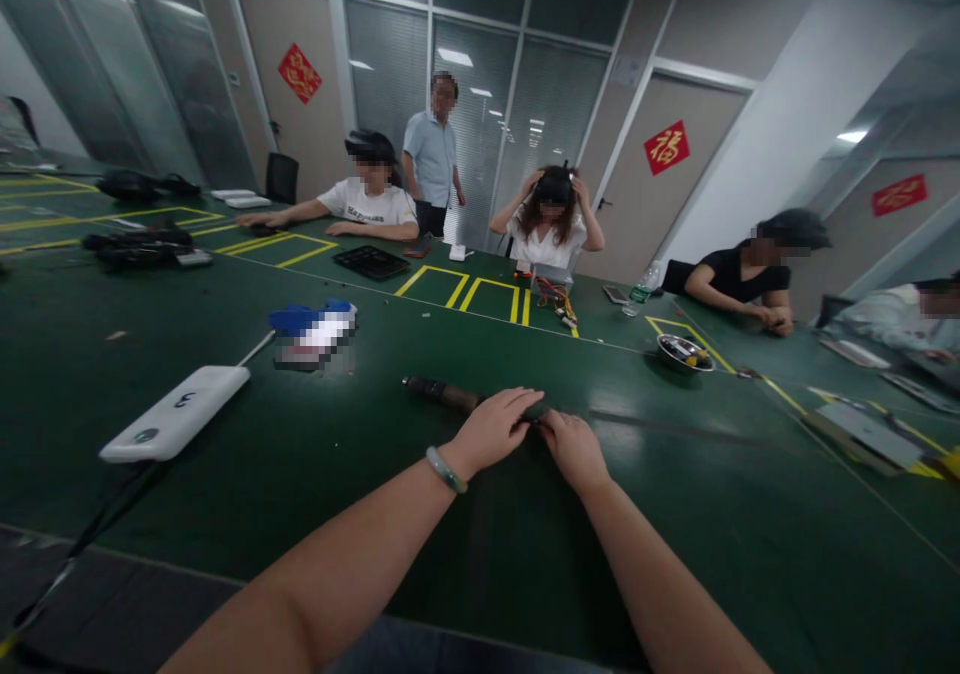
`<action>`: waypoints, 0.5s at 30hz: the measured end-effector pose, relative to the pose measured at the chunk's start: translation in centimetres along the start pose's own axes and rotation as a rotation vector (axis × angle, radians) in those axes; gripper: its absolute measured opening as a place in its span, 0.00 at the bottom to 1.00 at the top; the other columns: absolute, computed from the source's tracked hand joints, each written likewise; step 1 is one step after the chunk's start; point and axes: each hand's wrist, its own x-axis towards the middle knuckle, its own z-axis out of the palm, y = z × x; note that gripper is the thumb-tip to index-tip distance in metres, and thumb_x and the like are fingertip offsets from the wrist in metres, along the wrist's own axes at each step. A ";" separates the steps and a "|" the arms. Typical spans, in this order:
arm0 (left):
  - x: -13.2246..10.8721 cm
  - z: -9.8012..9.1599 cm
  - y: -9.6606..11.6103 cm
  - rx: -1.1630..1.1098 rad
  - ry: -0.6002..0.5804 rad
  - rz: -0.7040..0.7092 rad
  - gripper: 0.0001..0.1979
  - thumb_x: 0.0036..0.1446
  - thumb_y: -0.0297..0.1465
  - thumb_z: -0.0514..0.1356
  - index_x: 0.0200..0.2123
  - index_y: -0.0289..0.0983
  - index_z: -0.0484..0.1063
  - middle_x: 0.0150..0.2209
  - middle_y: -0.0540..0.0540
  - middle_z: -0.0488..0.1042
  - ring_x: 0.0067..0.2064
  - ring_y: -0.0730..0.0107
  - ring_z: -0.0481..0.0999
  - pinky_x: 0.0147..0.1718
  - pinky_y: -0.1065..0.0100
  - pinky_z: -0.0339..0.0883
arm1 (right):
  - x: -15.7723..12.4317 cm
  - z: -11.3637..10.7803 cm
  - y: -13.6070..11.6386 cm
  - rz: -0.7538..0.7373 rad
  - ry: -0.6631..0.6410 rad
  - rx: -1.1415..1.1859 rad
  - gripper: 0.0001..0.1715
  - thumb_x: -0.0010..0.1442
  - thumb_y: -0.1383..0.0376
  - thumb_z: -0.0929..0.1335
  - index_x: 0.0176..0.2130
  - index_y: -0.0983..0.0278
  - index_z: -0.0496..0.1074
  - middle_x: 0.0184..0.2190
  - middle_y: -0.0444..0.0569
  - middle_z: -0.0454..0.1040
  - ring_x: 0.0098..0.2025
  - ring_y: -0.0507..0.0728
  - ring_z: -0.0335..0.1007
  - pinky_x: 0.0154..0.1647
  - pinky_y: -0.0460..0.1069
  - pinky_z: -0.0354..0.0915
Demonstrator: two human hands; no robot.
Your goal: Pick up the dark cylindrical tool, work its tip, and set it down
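Gripping a dark rod [441, 392], my left hand [495, 429] and right hand [576, 446] curl onto it side by side; it juts out left of them. I judge the handling barely begun, nothing detached.

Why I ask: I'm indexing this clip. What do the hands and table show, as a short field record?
Left hand: lies over the right end of the dark rod
Right hand: meets it there; grip unclear
Rod pose: flat, pointing left
Surface: green table with yellow lines
Nearby: white power bank left, metal bowl right
People: four seated at the far side, one standing person
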 end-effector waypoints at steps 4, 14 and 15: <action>-0.2 -1.0 -0.5 0.029 0.051 -0.027 0.27 0.62 0.26 0.53 0.64 0.45 0.54 0.61 0.49 0.64 0.62 0.68 0.62 0.65 0.56 0.49 | 0.3 -0.2 0.2 -0.013 -0.051 -0.016 0.07 0.65 0.66 0.63 0.41 0.61 0.71 0.38 0.50 0.77 0.42 0.58 0.72 0.47 0.51 0.60; -1.0 -2.0 -2.6 0.017 0.093 -0.149 0.24 0.64 0.28 0.51 0.62 0.45 0.58 0.59 0.50 0.67 0.61 0.66 0.64 0.63 0.53 0.54 | 0.0 -1.9 4.9 0.252 -0.143 -0.131 0.09 0.67 0.62 0.61 0.42 0.61 0.69 0.37 0.51 0.76 0.40 0.57 0.73 0.40 0.48 0.61; -1.0 -2.0 -2.6 0.014 0.095 -0.160 0.24 0.64 0.28 0.51 0.62 0.46 0.59 0.58 0.50 0.67 0.61 0.66 0.64 0.63 0.54 0.54 | -0.7 -2.5 6.2 0.302 -0.143 -0.142 0.10 0.67 0.62 0.60 0.42 0.61 0.69 0.37 0.52 0.76 0.40 0.58 0.73 0.38 0.49 0.61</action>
